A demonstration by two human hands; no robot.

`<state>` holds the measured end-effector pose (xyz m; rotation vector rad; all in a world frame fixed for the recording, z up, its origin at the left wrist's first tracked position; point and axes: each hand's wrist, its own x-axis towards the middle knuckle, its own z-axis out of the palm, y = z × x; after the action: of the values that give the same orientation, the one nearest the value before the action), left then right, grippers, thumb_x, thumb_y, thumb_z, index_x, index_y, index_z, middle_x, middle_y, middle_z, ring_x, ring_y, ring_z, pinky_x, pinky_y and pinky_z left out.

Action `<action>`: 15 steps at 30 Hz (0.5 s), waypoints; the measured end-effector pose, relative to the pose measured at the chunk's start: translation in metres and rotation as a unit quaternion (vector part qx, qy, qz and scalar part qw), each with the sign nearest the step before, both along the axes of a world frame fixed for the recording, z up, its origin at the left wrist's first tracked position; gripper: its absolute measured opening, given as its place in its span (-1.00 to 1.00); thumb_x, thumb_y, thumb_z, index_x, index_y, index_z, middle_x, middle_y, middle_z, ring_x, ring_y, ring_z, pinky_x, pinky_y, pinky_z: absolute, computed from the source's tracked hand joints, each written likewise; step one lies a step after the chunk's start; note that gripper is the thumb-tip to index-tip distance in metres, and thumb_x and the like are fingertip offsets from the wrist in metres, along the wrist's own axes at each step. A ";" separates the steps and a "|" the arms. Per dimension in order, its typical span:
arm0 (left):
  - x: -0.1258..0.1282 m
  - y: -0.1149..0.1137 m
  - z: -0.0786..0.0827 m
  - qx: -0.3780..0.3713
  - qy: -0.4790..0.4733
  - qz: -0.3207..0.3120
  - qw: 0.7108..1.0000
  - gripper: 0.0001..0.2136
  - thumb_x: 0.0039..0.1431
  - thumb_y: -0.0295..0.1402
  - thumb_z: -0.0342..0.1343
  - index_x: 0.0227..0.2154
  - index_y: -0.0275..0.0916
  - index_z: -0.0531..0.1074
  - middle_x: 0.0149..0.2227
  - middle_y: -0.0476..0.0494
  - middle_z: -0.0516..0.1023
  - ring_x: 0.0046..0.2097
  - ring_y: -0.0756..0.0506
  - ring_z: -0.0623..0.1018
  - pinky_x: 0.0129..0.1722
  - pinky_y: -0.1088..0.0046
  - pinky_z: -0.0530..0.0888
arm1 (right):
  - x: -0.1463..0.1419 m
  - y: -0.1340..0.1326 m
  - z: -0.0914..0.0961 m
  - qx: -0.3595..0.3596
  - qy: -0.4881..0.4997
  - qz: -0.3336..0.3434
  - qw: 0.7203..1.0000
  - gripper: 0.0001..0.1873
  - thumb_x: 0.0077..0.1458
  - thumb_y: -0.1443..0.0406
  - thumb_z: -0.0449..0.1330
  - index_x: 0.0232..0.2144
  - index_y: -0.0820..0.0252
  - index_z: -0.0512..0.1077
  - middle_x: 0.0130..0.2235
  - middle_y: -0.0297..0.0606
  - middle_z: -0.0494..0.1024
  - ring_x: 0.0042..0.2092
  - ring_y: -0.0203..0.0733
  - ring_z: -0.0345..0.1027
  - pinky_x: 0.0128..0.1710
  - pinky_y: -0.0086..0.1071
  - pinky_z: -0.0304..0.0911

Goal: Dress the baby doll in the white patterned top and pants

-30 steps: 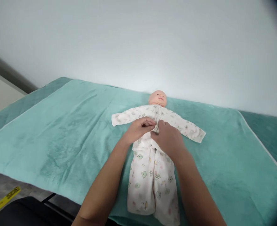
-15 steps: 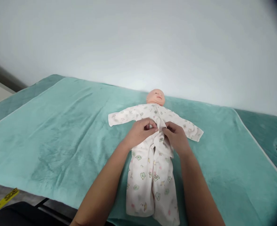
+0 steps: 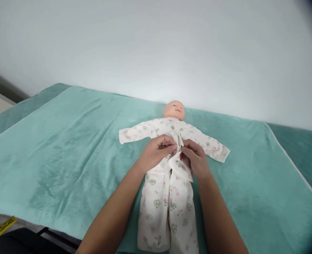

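Note:
A baby doll (image 3: pixel 174 110) lies on its back, head toward the wall. It wears a white patterned shirt (image 3: pixel 142 130) with both sleeves spread, and matching pants (image 3: pixel 156 208). At the middle of the shirt front, my left hand (image 3: pixel 158 150) pinches one edge of the opening between thumb and fingers. Close beside it, my right hand (image 3: pixel 195 157) pinches the other edge. The fingertips nearly meet. Any fastener between them is too small to make out. Below the hands, the shirt's lower front hangs loosely over the waist of the pants.
A teal blanket (image 3: pixel 73 158) with wrinkles on its left side covers the surface under the doll. A pale wall (image 3: pixel 156 49) rises behind. At the lower left are a black object (image 3: pixel 23 241) and a yellow strip (image 3: pixel 0 231) with dark print.
My hands have drawn closer together at the shirt front, and the right hand has shifted slightly left and down. The shirt flap between them is now more bunched.

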<state>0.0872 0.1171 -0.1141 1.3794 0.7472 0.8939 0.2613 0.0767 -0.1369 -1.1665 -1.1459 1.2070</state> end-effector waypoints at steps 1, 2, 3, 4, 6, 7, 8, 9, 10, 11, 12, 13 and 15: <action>0.000 0.001 -0.001 0.001 -0.003 -0.003 1.000 -0.80 0.16 -0.22 0.24 -0.33 -0.26 0.45 -0.42 -0.03 0.48 -0.35 0.01 0.47 -0.31 0.48 0.39 | 0.000 0.000 -0.002 0.005 0.005 -0.006 1.000 -0.83 0.11 0.17 0.21 -0.43 0.12 0.44 -0.53 -0.39 0.40 -0.48 -0.29 0.26 -0.43 -0.42 0.19; 0.001 0.001 -0.002 0.005 -0.003 -0.005 1.000 -0.81 0.17 -0.23 0.23 -0.32 -0.26 0.44 -0.42 -0.03 0.48 -0.35 0.01 0.46 -0.31 0.48 0.38 | 0.000 0.001 -0.004 0.010 0.016 -0.012 1.000 -0.83 0.12 0.17 0.20 -0.43 0.12 0.44 -0.55 -0.40 0.38 -0.49 -0.30 0.24 -0.45 -0.42 0.17; 0.001 0.002 -0.003 0.014 0.001 -0.006 1.000 -0.82 0.18 -0.24 0.22 -0.32 -0.25 0.44 -0.41 -0.03 0.48 -0.35 0.02 0.45 -0.32 0.49 0.37 | 0.001 0.001 -0.005 0.015 0.031 -0.019 0.999 -0.82 0.12 0.16 0.20 -0.44 0.11 0.44 -0.56 -0.41 0.36 -0.51 -0.31 0.22 -0.47 -0.43 0.15; 0.002 0.002 -0.003 0.028 0.009 -0.003 1.000 -0.83 0.19 -0.24 0.21 -0.33 -0.25 0.44 -0.40 -0.03 0.47 -0.36 0.03 0.43 -0.34 0.50 0.35 | 0.001 0.001 -0.006 0.020 0.043 -0.025 0.999 -0.81 0.13 0.15 0.20 -0.44 0.11 0.43 -0.57 -0.42 0.34 -0.52 -0.31 0.19 -0.48 -0.43 0.13; 0.002 0.002 -0.004 0.061 0.030 0.011 0.998 -0.83 0.21 -0.24 0.19 -0.34 -0.25 0.44 -0.37 -0.03 0.45 -0.38 0.05 0.38 -0.37 0.51 0.29 | 0.000 0.001 -0.007 0.027 0.040 -0.028 0.998 -0.78 0.13 0.13 0.20 -0.46 0.11 0.42 -0.58 -0.42 0.31 -0.54 -0.32 0.15 -0.50 -0.43 0.10; 0.003 0.002 -0.004 0.072 0.037 0.019 0.997 -0.83 0.21 -0.24 0.18 -0.35 -0.25 0.44 -0.36 -0.02 0.44 -0.39 0.06 0.35 -0.38 0.51 0.27 | 0.000 0.001 -0.007 0.030 0.024 -0.023 0.999 -0.76 0.13 0.11 0.21 -0.47 0.11 0.41 -0.58 -0.42 0.32 -0.54 -0.32 0.15 -0.50 -0.42 0.10; 0.002 0.002 -0.003 0.076 0.042 0.024 0.996 -0.82 0.21 -0.22 0.18 -0.35 -0.25 0.44 -0.37 -0.01 0.42 -0.39 0.06 0.33 -0.39 0.50 0.25 | -0.001 0.001 -0.006 0.033 0.004 -0.016 0.999 -0.74 0.13 0.10 0.21 -0.48 0.12 0.40 -0.58 -0.41 0.32 -0.53 -0.32 0.15 -0.49 -0.42 0.10; 0.002 0.002 -0.003 0.072 0.044 0.026 0.996 -0.81 0.21 -0.21 0.18 -0.35 -0.24 0.44 -0.39 0.00 0.40 -0.40 0.05 0.32 -0.40 0.50 0.24 | -0.002 0.001 -0.006 0.038 -0.016 -0.008 0.999 -0.72 0.14 0.09 0.21 -0.50 0.12 0.39 -0.58 -0.40 0.33 -0.53 -0.32 0.15 -0.49 -0.42 0.10; 0.002 0.002 -0.002 0.064 0.043 0.026 0.997 -0.80 0.20 -0.20 0.19 -0.35 -0.24 0.44 -0.42 0.01 0.38 -0.41 0.05 0.31 -0.41 0.50 0.23 | -0.002 0.001 -0.006 0.043 -0.031 -0.003 0.999 -0.71 0.15 0.09 0.21 -0.50 0.13 0.38 -0.58 -0.40 0.34 -0.53 -0.32 0.15 -0.49 -0.41 0.10; 0.001 0.002 -0.002 0.054 0.040 0.024 0.997 -0.79 0.19 -0.19 0.20 -0.35 -0.24 0.45 -0.43 0.02 0.37 -0.41 0.05 0.30 -0.40 0.50 0.23 | -0.003 0.001 -0.005 0.048 -0.043 0.001 0.998 -0.70 0.16 0.09 0.20 -0.51 0.13 0.38 -0.58 -0.39 0.35 -0.53 -0.32 0.15 -0.48 -0.41 0.09; 0.000 0.003 -0.001 0.046 0.038 0.022 0.998 -0.78 0.18 -0.18 0.21 -0.36 -0.25 0.46 -0.44 0.02 0.38 -0.41 0.04 0.31 -0.40 0.50 0.24 | -0.003 0.001 -0.005 0.052 -0.053 0.004 0.997 -0.68 0.16 0.09 0.20 -0.52 0.13 0.37 -0.58 -0.38 0.36 -0.52 -0.32 0.15 -0.48 -0.41 0.08; 0.000 0.003 -0.001 0.041 0.035 0.020 0.998 -0.78 0.17 -0.18 0.22 -0.37 -0.25 0.46 -0.43 0.01 0.40 -0.39 0.04 0.33 -0.39 0.50 0.25 | -0.003 0.002 -0.005 0.055 -0.062 0.007 0.997 -0.68 0.17 0.08 0.19 -0.52 0.14 0.37 -0.57 -0.38 0.37 -0.52 -0.32 0.15 -0.48 -0.40 0.08; -0.001 0.004 -0.001 0.038 0.029 0.024 0.999 -0.78 0.16 -0.19 0.23 -0.38 -0.26 0.48 -0.39 -0.02 0.45 -0.36 0.02 0.38 -0.35 0.49 0.30 | -0.002 0.002 -0.004 0.060 -0.080 0.015 0.995 -0.66 0.19 0.09 0.17 -0.54 0.14 0.38 -0.57 -0.36 0.38 -0.51 -0.31 0.16 -0.47 -0.40 0.09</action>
<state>0.0867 0.1207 -0.1155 1.4659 0.8002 0.9302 0.2588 0.0784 -0.1406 -1.1728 -1.3422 1.0667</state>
